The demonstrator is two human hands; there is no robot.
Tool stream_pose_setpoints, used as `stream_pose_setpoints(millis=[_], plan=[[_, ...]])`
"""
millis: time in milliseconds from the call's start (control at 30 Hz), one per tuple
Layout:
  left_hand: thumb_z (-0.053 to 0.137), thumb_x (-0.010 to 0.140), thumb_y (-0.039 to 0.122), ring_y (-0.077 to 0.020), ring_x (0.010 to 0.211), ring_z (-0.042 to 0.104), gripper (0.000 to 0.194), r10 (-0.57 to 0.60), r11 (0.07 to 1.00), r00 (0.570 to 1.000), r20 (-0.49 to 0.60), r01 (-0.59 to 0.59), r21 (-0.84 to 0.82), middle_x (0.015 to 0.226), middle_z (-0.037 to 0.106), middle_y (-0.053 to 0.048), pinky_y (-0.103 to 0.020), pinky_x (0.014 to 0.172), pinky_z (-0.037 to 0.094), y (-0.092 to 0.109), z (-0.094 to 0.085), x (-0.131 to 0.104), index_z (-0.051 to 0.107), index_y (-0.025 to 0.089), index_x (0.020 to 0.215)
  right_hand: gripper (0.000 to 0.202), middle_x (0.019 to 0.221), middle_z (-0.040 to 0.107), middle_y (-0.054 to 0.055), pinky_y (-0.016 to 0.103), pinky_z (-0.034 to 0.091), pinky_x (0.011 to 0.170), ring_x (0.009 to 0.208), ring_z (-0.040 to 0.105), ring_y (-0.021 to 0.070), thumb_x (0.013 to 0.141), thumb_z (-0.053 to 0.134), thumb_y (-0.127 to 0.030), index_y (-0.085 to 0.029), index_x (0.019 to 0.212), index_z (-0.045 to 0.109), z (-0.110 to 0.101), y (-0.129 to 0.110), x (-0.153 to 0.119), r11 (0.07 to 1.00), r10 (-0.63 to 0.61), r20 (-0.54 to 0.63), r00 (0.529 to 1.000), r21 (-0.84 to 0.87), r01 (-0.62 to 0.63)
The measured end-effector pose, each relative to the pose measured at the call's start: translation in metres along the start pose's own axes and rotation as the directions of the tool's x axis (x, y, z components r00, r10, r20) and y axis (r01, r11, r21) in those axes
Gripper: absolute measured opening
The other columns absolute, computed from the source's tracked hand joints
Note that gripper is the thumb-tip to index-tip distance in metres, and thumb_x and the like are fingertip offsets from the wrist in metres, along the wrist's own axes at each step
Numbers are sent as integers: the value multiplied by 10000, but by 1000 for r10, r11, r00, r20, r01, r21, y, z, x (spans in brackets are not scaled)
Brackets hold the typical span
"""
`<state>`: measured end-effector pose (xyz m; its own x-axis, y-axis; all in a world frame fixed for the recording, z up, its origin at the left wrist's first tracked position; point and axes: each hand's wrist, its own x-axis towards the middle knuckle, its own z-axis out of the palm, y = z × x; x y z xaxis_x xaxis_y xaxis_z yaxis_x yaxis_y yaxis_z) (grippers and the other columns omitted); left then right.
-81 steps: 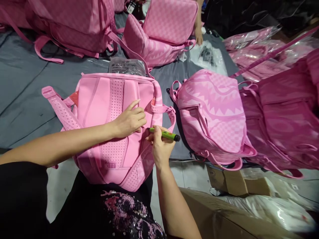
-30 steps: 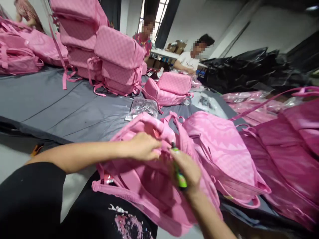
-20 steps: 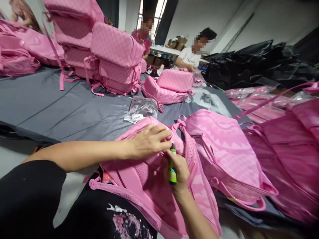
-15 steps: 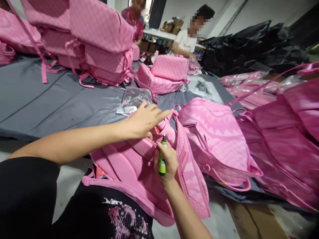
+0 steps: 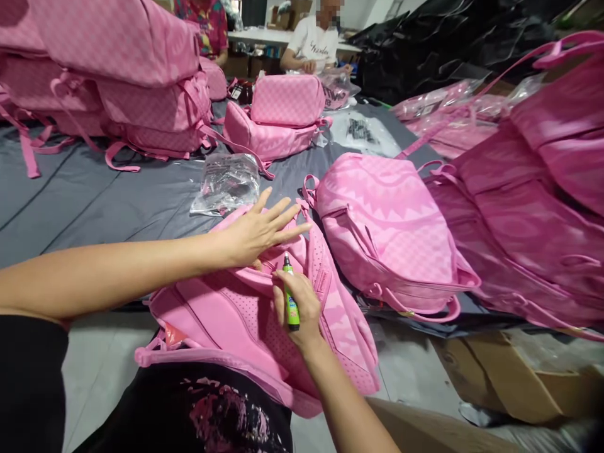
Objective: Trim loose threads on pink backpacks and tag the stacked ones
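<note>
A pink backpack lies across my lap and the table edge, its dotted back panel and straps facing up. Flat on its upper part, my left hand has its fingers spread; the thumb is partly hidden at the bag's opening. Gripped in my right hand is a green marker pen with a black collar and a pale tip pointing up and away from me. That hand is just below the left one, over the back panel. Inside the opening, pink cloth shows between the hands.
A second pink backpack lies to the right, beside a large pink stack. More checked pink bags are piled at the left. A clear plastic bag lies ahead on the grey-covered table. Two people stand beyond; a cardboard box is below.
The view has shifted, so the scene sits lower right of its former framing toward the floor. My left fingers have spread wider. The marker stays in my right hand.
</note>
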<state>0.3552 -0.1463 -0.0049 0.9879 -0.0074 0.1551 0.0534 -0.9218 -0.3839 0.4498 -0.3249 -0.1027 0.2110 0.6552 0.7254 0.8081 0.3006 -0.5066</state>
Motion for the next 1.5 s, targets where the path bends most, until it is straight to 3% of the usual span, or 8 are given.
stream_pose_setpoints(millis=[200, 433, 567, 633, 833, 1033, 1300, 1500], plan=[[758, 705, 536, -379, 1342, 369, 1127, -44, 998, 987, 156, 37, 46, 1566, 283, -193, -575, 1106, 260, 6, 9, 16, 110, 208, 1567, 348, 1007, 712, 82, 427, 560, 878, 976, 684, 233, 877, 546, -125, -233, 1206, 584, -2, -1, 1, 1000, 23, 41, 999, 5, -23], [576, 877, 390, -326, 1271, 434, 786, -74, 997, 987, 141, 77, -14, 1495, 394, -184, -483, 1074, 300, 7, 0, 15, 226, 134, 1532, 389, 1117, 692, 120, 436, 557, 868, 1026, 667, 259, 941, 529, -318, -216, 1317, 516, -17, 13, 7, 997, 73, 165, 984, -36, -68], [595, 860, 424, -346, 1395, 318, 846, -116, 992, 983, 146, 123, -37, 1578, 271, -183, -494, 1136, 232, 7, 2, 13, 199, 115, 1542, 254, 996, 690, 93, 386, 560, 763, 874, 683, 230, 922, 549, -338, -202, 1135, 581, -18, 9, 17, 956, 290, 76, 954, -68, -285], [589, 859, 421, -353, 1416, 298, 854, -146, 987, 975, 166, 155, -46, 1600, 226, -179, -497, 1147, 225, 8, 4, 14, 187, 111, 1547, 162, 883, 689, 50, 343, 547, 710, 770, 673, 196, 898, 597, -334, -209, 1001, 609, -17, 7, 29, 931, 366, 129, 922, -38, -364], [607, 853, 395, -379, 1474, 191, 864, -236, 966, 940, 248, 255, -49, 1636, 127, -154, -546, 1158, 207, 10, 7, 20, 171, 164, 1562, 95, 849, 717, 44, 356, 511, 735, 792, 652, 209, 878, 645, -297, -207, 890, 671, -26, 11, 53, 964, 266, 402, 876, -110, -242], [587, 873, 371, -354, 1435, 268, 799, -251, 962, 926, 281, 271, -35, 1639, 121, -141, -532, 1113, 286, 10, 10, 25, 218, 179, 1554, 216, 981, 747, 61, 390, 515, 810, 892, 678, 224, 883, 664, -321, -203, 1064, 677, -32, 14, 48, 968, 249, 453, 856, -95, -231], [557, 883, 303, -328, 1363, 348, 733, -253, 962, 929, 270, 271, -32, 1639, 146, -115, -518, 1112, 287, 8, 15, 31, 255, 186, 1541, 174, 951, 757, 59, 419, 472, 817, 835, 680, 223, 891, 626, -239, -189, 1042, 697, -21, 4, 54, 958, 269, 409, 872, -210, -197], [549, 881, 311, -330, 1333, 375, 724, -248, 962, 941, 232, 268, -58, 1635, 162, -113, -511, 1106, 285, 6, 24, 29, 271, 182, 1536, 189, 943, 759, 69, 414, 485, 813, 837, 688, 242, 881, 623, -248, -189, 1034, 717, -19, -1, 61, 921, 362, 438, 823, -304, -243]])
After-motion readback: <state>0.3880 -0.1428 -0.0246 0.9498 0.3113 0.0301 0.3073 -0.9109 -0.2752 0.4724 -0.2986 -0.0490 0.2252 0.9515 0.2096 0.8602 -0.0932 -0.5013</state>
